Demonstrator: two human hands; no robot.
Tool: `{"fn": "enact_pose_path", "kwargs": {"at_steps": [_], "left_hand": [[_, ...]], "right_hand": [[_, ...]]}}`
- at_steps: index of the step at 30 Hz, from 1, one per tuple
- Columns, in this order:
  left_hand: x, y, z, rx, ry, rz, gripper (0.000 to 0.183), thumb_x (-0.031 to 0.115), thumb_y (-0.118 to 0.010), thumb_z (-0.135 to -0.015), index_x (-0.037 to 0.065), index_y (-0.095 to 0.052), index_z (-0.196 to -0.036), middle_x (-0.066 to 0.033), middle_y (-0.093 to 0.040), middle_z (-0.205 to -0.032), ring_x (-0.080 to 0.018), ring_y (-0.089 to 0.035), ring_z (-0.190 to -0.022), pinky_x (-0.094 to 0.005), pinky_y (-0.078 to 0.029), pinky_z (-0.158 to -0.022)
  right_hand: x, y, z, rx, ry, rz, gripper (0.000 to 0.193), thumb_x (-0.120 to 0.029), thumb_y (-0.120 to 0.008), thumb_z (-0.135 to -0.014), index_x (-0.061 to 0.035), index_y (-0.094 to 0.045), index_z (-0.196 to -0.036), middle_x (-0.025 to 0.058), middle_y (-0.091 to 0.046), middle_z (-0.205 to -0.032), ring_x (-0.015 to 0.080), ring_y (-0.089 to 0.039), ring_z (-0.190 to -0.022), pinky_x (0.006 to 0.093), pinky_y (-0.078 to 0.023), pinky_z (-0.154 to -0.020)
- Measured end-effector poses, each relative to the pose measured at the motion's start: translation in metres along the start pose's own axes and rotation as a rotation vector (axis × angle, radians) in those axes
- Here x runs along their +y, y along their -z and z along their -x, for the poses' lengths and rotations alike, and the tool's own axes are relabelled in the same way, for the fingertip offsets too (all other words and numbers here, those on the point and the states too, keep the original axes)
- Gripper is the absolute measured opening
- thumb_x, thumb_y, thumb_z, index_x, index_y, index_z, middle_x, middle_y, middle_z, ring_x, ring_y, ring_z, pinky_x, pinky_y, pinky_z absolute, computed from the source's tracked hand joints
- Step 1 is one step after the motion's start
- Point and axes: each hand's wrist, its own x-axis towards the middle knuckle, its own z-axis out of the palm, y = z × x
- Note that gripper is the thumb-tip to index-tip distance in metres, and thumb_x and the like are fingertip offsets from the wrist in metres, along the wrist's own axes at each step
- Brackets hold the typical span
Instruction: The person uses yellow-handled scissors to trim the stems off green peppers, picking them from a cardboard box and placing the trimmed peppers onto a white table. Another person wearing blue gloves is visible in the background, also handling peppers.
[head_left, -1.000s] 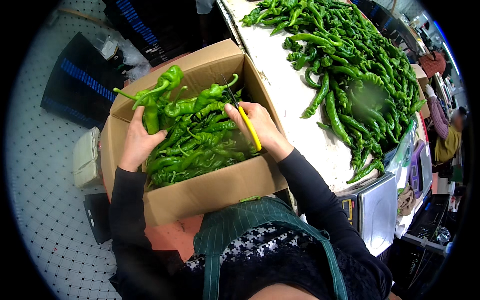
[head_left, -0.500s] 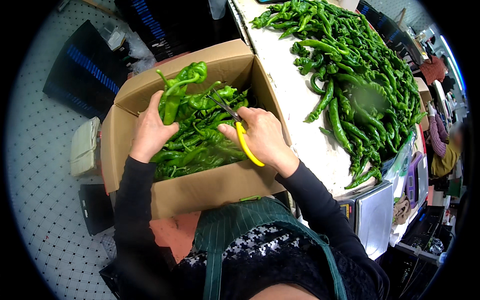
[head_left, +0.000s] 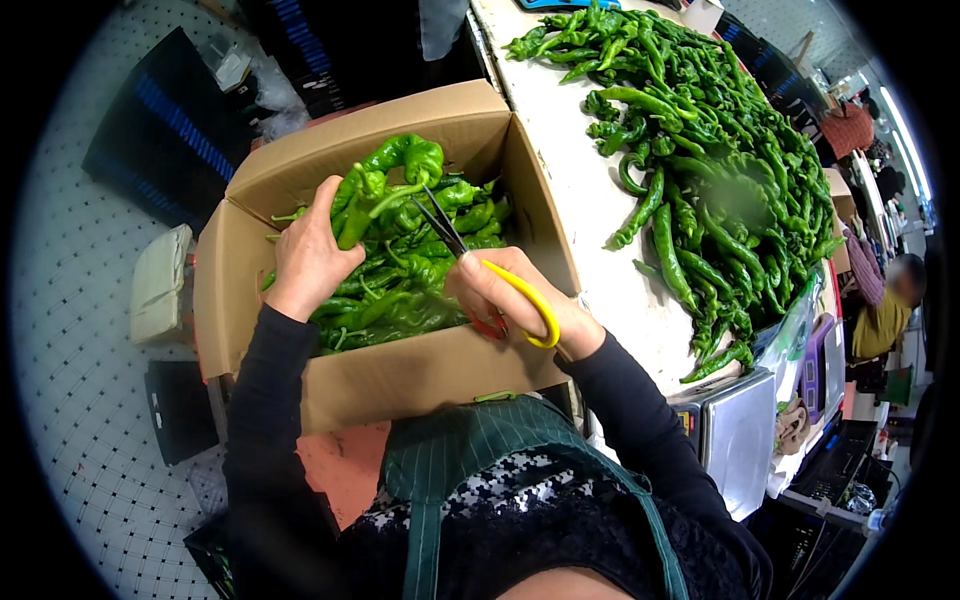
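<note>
An open cardboard box (head_left: 400,390) in front of me holds many long green peppers (head_left: 385,310). Above its left side, my left hand (head_left: 308,258) is closed around a few green peppers (head_left: 355,215), one of them curling over to the right. My right hand (head_left: 520,290) grips a pair of scissors (head_left: 535,300) with one yellow and one red handle loop. Their dark blades point up and left, slightly parted, with the tips close to the curled pepper's stem. Part of the red loop is hidden behind my fingers.
On the white table (head_left: 590,250) right of the box lies a large pile of green peppers (head_left: 720,190). A scale with a metal plate (head_left: 740,440) stands at its near end. Dark crates (head_left: 170,130) and a pale bundle (head_left: 160,285) are at left. A person (head_left: 880,320) is at far right.
My right hand has turned the scissors and drawn them slightly down, so the red loop now shows. The peppers in my left hand have tipped to the right.
</note>
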Motion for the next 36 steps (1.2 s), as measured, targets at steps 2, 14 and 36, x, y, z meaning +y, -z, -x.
{"fn": "enact_pose_path", "kwargs": {"at_steps": [2, 14, 36], "left_hand": [[0.006, 0.000, -0.001, -0.032, -0.017, 0.036, 0.078, 0.011, -0.074, -0.066, 0.010, -0.040, -0.136, -0.0204, -0.065, -0.093, -0.0386, -0.064, -0.084, -0.0460, -0.050, -0.074], [0.001, -0.006, -0.008, -0.049, -0.055, -0.083, 0.081, 0.010, -0.074, -0.064, 0.010, -0.038, -0.136, -0.0166, -0.064, -0.098, -0.0364, -0.063, -0.090, -0.0461, -0.051, -0.076], [0.036, -0.001, -0.038, 0.344, -0.588, -0.641, 0.060, 0.004, -0.058, -0.075, 0.020, -0.051, -0.133, -0.0016, -0.043, -0.073, -0.0173, -0.049, -0.068, -0.0317, -0.037, -0.062]], "right_hand": [[-0.009, -0.002, 0.000, 0.002, -0.051, -0.016, 0.053, -0.048, -0.045, -0.099, -0.0024, -0.057, -0.073, 0.0001, -0.047, -0.047, 0.0074, -0.046, -0.039, 0.0239, -0.036, -0.039], [-0.007, -0.006, 0.017, 0.179, -0.184, 0.321, 0.051, -0.044, -0.047, -0.099, -0.0032, -0.057, -0.069, -0.0027, -0.047, -0.052, 0.0060, -0.042, -0.046, 0.0237, -0.035, -0.042], [0.026, 0.001, 0.043, 0.007, 0.014, -0.926, 0.080, -0.068, -0.017, -0.095, -0.0010, -0.059, -0.081, -0.0082, -0.026, -0.045, 0.0072, -0.023, -0.040, 0.0206, -0.034, -0.053]]}}
